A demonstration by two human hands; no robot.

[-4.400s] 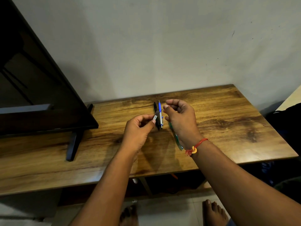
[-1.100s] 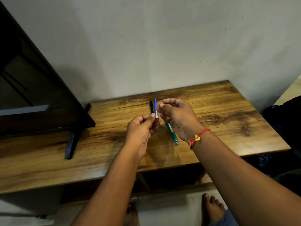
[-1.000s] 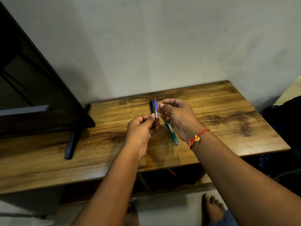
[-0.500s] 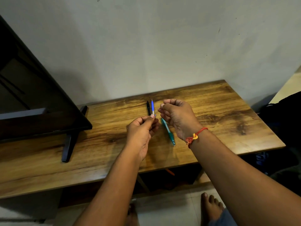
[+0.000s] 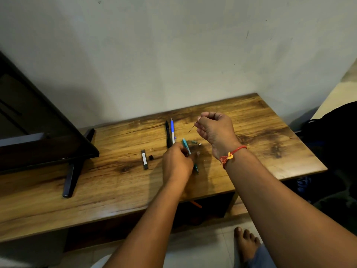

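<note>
My right hand is raised over the wooden table and pinches a thin dark pencil lead between thumb and fingertips. My left hand, blurred, curls its fingers round a teal mechanical pencil that lies slanted on the table, its tip showing below the hand. A black pen and a blue pen lie side by side just behind the left hand. A small dark lead case and its black cap lie to the left.
A black TV on a slanted foot fills the table's left end. Two small loose bits lie near the teal pencil. A dark bag sits beyond the table's right edge. My bare foot is on the tiled floor.
The lead case and cap have left my left hand and now lie on the table. My left hand dropped onto the teal pencil. My right hand moved right, holding a lead.
</note>
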